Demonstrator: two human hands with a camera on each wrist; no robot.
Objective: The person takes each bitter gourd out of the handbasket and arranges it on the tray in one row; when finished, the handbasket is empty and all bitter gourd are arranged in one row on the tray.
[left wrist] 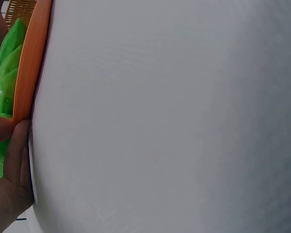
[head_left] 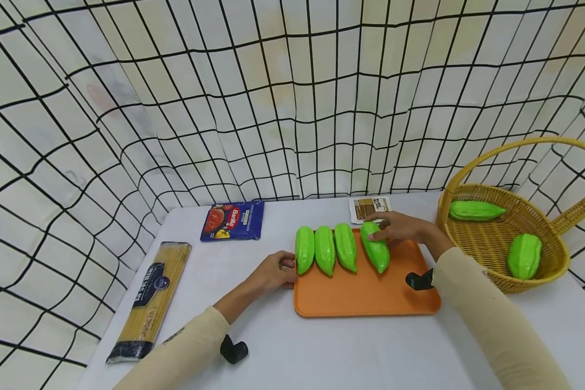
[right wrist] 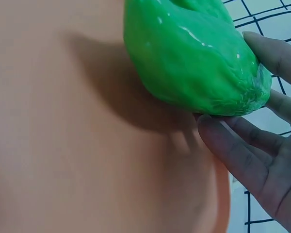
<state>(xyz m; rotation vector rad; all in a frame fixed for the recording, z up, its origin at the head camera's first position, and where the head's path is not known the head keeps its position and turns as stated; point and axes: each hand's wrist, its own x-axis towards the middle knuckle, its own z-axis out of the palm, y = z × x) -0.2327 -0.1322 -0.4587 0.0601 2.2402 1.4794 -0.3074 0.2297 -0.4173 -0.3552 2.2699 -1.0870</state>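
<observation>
An orange tray (head_left: 365, 298) lies on the white table with three green ridged fruits (head_left: 324, 250) side by side at its left. The right hand (head_left: 398, 227) grips a fourth green fruit (head_left: 376, 250) by its far end, to the right of those three. In the right wrist view, the fingers and thumb hold the end of this fruit (right wrist: 194, 58) above the tray (right wrist: 87, 184). At the tray's left edge is the left hand (head_left: 273, 272); in the left wrist view its thumb and fingers pinch the tray's rim (left wrist: 31, 63).
A wicker basket (head_left: 482, 244) with two green fruits (head_left: 524, 255) stands at the right. A blue Barilla packet (head_left: 233, 221) and a small brown-and-white packet (head_left: 370, 208) lie at the back, a pasta pack (head_left: 151, 300) at the left. Black netting (head_left: 312, 108) hangs behind the table.
</observation>
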